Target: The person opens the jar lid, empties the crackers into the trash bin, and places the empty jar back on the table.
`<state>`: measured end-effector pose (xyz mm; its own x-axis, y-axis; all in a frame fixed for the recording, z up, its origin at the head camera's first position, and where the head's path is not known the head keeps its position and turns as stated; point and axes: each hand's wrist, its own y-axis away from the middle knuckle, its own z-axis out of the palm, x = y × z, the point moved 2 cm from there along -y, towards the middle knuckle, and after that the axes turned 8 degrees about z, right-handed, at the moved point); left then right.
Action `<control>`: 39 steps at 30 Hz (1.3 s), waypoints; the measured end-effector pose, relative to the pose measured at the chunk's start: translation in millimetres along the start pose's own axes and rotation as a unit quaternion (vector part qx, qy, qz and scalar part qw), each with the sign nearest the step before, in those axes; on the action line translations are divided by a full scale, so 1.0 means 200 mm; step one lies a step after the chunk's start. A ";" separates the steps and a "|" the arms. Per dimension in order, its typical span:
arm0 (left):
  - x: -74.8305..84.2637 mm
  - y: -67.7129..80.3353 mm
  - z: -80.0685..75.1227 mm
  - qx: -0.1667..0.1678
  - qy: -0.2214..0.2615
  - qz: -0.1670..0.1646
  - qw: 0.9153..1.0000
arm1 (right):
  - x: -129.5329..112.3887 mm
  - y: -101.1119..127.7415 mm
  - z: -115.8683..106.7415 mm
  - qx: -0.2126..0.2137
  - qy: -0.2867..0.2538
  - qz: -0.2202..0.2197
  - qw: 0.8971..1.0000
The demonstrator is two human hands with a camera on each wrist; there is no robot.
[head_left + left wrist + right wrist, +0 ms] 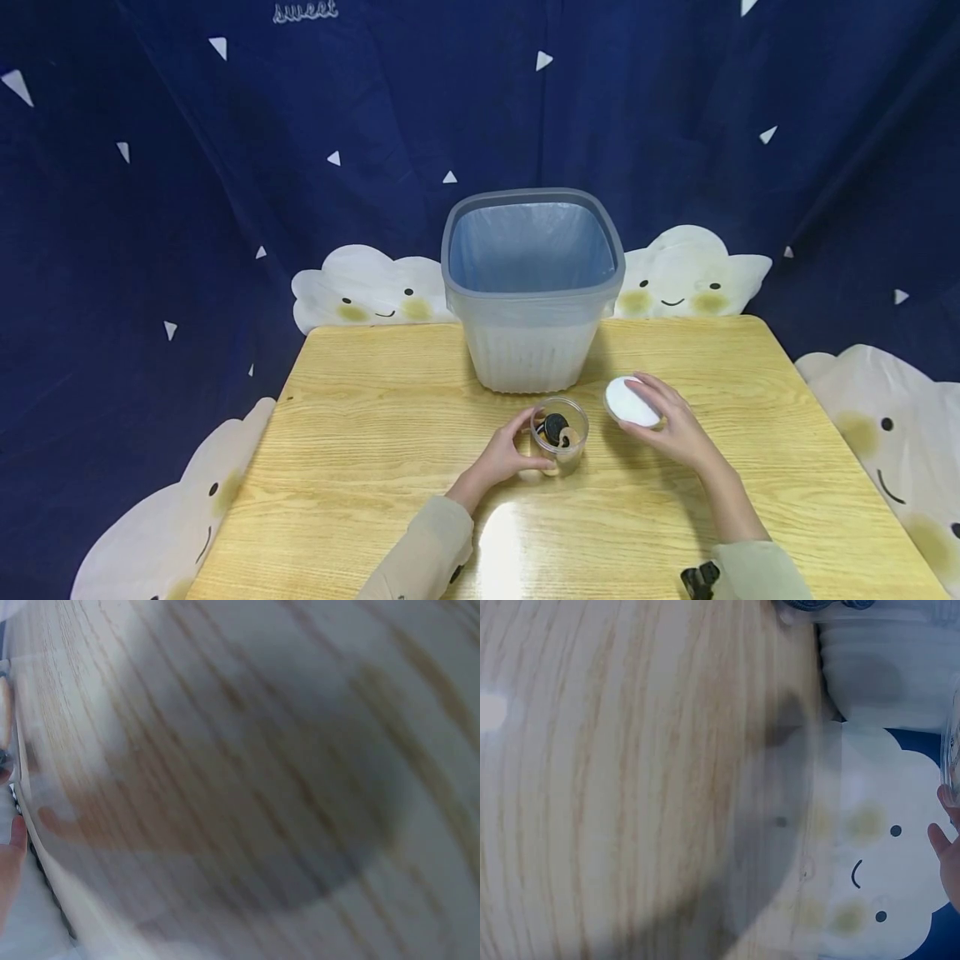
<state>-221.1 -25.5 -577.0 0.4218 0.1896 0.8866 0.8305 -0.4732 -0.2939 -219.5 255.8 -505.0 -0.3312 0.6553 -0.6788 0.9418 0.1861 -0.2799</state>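
A: Any writing?
B: Only "sweet" (pixel 305 11) on the backdrop.
A: The hands?
B: The left hand (pixel 504 454) grips the clear jar (pixel 559 433) mid-table; the right hand (pixel 672 425) holds the white lid (pixel 630 402) beside it.

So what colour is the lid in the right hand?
White; the lid shows best in the head view.
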 end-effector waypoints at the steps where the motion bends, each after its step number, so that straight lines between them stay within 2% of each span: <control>1: 0.00 0.00 0.00 0.000 0.001 0.000 1.000 | 0.01 0.00 0.00 0.000 0.003 0.002 1.000; 11: 0.00 0.00 0.00 0.002 -0.003 0.005 1.000 | 0.07 0.03 0.02 -0.005 0.025 0.020 0.999; 20: 0.00 0.00 0.00 -0.003 -0.004 -0.006 1.000 | 0.13 0.05 0.04 -0.006 0.037 0.034 0.999; 39: 0.01 0.00 0.00 -0.001 0.007 -0.007 1.000 | 0.19 0.09 0.08 0.001 0.049 0.029 0.998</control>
<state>-220.2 -25.6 -575.2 0.4050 0.1837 0.8957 0.8355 -0.4723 -0.2809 -215.5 271.6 -547.5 -0.2689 0.7337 -0.6240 0.9590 0.1442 -0.2439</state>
